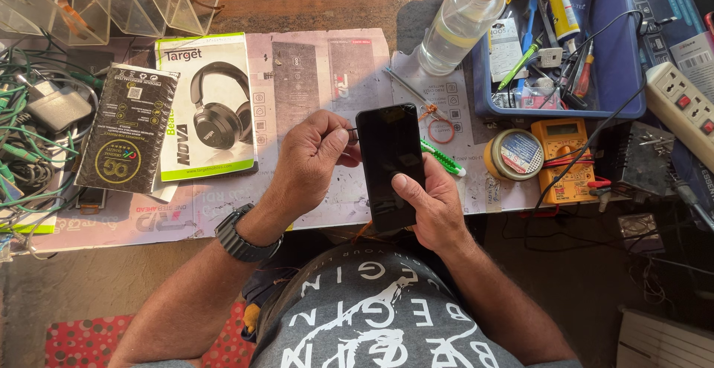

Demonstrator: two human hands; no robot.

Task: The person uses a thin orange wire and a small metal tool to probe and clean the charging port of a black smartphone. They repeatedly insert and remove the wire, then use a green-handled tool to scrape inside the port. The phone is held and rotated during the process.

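Fingers [327, 141] of the left hand [312, 163]: pinched together on a thin pin [351, 131], tip at the phone's left edge. Right hand [431, 204]: clamped around the black phone [390, 163], long axis near-to-far, over the table's near edge [149, 223].

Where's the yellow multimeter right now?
In the head view, the yellow multimeter lies on the bench to the right of the phone, just below the blue tool tray and beside the round tin.

Both hands [372, 178] raised together, fingers curled closed.
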